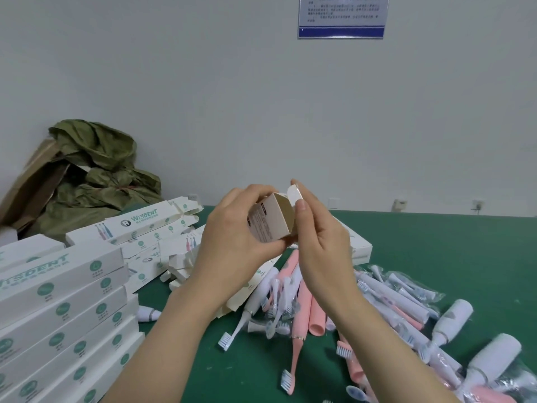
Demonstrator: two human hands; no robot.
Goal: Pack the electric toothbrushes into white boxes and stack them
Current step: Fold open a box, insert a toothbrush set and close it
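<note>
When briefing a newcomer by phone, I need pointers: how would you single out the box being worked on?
Over the green table, centrally, two hands are raised. The left hand grips a white box, and the right hand pinches its end flap. Unlike the stacked boxes at left, it is held in the air.

The white boxes (pixel 139 220) apparently read "WISDENT"; wall notice (pixel 343 16) unreadable.

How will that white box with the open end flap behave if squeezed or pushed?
The white box is thin card, open at one end, so it probably dents under a firm grip by the left hand. Its end flap, pinched by the right hand, likely bends easily. Flat sides suggest it will slide, not roll.
</note>
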